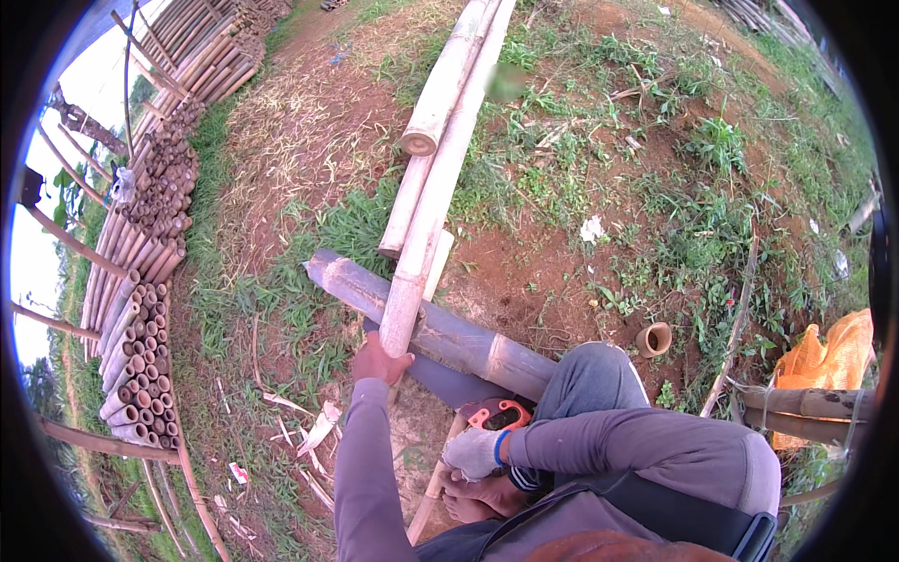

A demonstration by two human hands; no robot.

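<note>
Beyond the left hand [379, 361], the long pale bamboo pole [431, 201] runs far up and away across the red earth, with a second pale pole [445, 80] lying on top of it further off. The pole's near end rests crosswise on a thick grey bamboo log [449, 332] that lies just ahead of the hand and serves as a support, with another dark length tucked beside it on the nearer side. Far to the left of that hand stands a large stack of cut bamboo lengths [140, 328], their hollow ends showing, and out to the right of the right hand lies an orange sack [829, 356] beside more poles. A short hollow bamboo offcut [654, 338] lies on the ground past the bent knee, ahead of the right hand. The left hand is wrapped closed around the pale pole's near end, steadying it on the log. The right hand [473, 451], in a pale glove, is closed on the orange-and-black handle of a hand saw [494, 414], held low near the bare feet and below the pole, its blade apart from the bamboo. I see no kerf in the pole near the grip, so by my reading the cut here is not begun, while the stack and offcut suggest other lengths are already done.
</note>
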